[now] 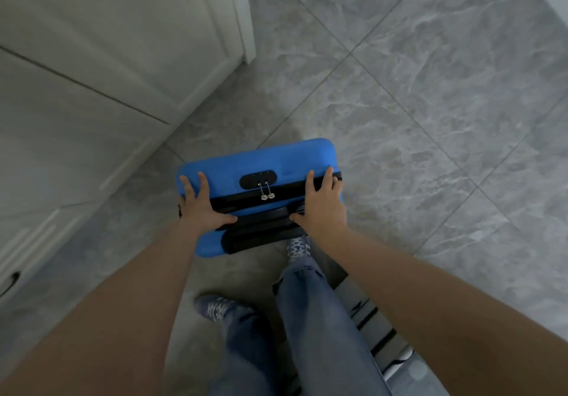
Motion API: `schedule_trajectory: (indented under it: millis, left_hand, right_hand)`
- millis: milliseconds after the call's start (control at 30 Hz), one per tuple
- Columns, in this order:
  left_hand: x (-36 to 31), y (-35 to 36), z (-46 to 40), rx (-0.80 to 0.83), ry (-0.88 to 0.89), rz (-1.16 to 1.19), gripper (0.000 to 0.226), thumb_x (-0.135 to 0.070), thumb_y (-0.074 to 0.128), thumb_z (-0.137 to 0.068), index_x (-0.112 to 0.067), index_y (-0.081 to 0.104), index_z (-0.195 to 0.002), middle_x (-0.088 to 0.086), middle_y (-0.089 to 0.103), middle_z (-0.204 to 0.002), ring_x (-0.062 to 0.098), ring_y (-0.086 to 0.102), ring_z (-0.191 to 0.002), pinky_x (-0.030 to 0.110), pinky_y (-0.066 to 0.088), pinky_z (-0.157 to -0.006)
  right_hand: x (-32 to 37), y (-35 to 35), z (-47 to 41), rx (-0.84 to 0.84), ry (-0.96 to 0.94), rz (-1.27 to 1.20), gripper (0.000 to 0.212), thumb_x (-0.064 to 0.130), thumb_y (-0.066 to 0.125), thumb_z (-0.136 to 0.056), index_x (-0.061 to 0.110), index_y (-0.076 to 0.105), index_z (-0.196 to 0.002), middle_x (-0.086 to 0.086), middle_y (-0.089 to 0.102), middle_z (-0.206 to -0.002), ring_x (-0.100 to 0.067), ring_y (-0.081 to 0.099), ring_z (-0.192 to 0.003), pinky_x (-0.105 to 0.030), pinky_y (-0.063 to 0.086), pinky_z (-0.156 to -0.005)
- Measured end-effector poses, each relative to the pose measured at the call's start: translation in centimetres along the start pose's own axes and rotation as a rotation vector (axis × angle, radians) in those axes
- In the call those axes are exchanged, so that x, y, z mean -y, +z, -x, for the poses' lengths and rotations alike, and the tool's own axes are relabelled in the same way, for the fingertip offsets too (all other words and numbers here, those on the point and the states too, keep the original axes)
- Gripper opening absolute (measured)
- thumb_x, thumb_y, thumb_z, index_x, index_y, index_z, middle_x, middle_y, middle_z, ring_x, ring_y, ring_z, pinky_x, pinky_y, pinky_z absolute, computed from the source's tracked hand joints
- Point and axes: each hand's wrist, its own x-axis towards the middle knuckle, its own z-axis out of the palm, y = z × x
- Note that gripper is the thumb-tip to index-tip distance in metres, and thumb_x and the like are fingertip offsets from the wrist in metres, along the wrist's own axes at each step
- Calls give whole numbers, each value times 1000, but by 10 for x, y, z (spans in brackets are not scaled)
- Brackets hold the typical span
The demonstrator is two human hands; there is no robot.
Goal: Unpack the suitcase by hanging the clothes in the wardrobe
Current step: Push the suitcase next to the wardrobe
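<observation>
Hands [201, 208] on zipped blue suitcase [276, 162]

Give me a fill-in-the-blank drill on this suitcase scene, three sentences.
1. The suitcase shell is coloured ____.
2. Its two zipper pulls meet just below the black ____.
3. Both hands, left and right, rest on the suitcase, which is zipped ____.

Missing words: blue; lock; shut
</observation>
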Motion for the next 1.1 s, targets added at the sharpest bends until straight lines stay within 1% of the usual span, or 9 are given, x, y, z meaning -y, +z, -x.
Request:
schedule_trajectory:
  millis: [233, 367, 433, 567, 667, 767, 867, 1033, 1100]
  left_hand:
    - [137, -9, 12, -107, -100, 124, 123, -41, 79, -77, -37, -20, -149, 4, -34, -157, 36, -10, -149, 51, 13, -121]
    - [212, -1, 32, -248, -251, 421, 107, -16, 72, -81, -44, -2, -152, 7, -26, -160, 32, -7, -150, 53, 17, -120]
    - [240, 7, 45, -318, -332, 531, 100, -19, 69, -81, -41, 4, -154, 7, -22, -161, 32, -5, -150, 52, 17, -120]
    - [275, 34, 74, -452, -406, 719, 91, -31, 67, -85, -29, 9, -156, 8, -19, -162, 31, 1, -151, 46, 20, -120]
    - [292, 56, 92, -458, -404, 741, 96, -32, 68, -86, -28, 3, -157, 8, -20, -162, 30, 0, -151, 46, 19, -119]
    - [315, 73, 103, -459, -351, 730, 100, -30, 68, -86, -26, -2, -156, 9, -25, -160, 33, -11, -150, 48, 10, -120]
    - [338, 78, 107, -458, -307, 715, 101, -29, 67, -87, -27, -7, -156, 9, -28, -159, 36, -15, -148, 50, 10, -119]
    - [391, 80, 117, -466, -399, 719, 100, -36, 63, -87, -31, -10, -155, 3, -31, -159, 36, -13, -149, 53, 21, -116]
    - [422, 84, 123, -475, -420, 734, 100, -38, 63, -87, -32, -10, -155, 3, -30, -159, 36, -12, -149, 55, 24, -114]
  right_hand:
    - [85, 28, 14, 34, -257, 142, 98, 51, 66, -86, 21, 6, -157, -23, 3, -158, -43, 15, -142, -43, 49, -98]
    - [124, 47, 19, 98, -452, 150, 86, 40, 66, -88, 27, 16, -156, -16, 12, -154, -37, 25, -135, -42, 46, -101]
    - [143, 53, 23, 135, -571, 63, 80, 26, 67, -88, 29, 23, -155, -15, 13, -156, -37, 29, -135, -41, 46, -100]
    - [185, 69, 34, 135, -749, 22, 89, 6, 63, -87, 32, 14, -156, -14, -9, -163, -39, 46, -124, -36, 50, -86]
    - [228, 79, 45, 238, -638, 82, 106, 17, 69, -86, 43, -11, -152, -13, -30, -158, -43, 39, -133, -46, 48, -96]
    - [275, 101, 61, 415, -514, 125, 114, 24, 74, -85, 42, -18, -151, -23, -39, -151, -48, 38, -135, -41, 45, -101]
    - [302, 125, 74, 409, -477, 304, 117, 34, 74, -83, 42, -23, -148, -31, -45, -143, -56, 27, -136, -47, 38, -110]
    - [338, 153, 98, 421, -570, 419, 110, 25, 71, -85, 41, -16, -151, -30, -37, -149, -50, 45, -127, -41, 43, -105]
    - [359, 162, 114, 441, -603, 469, 106, 24, 70, -86, 40, -10, -153, -26, -36, -152, -51, 35, -134, -41, 35, -111]
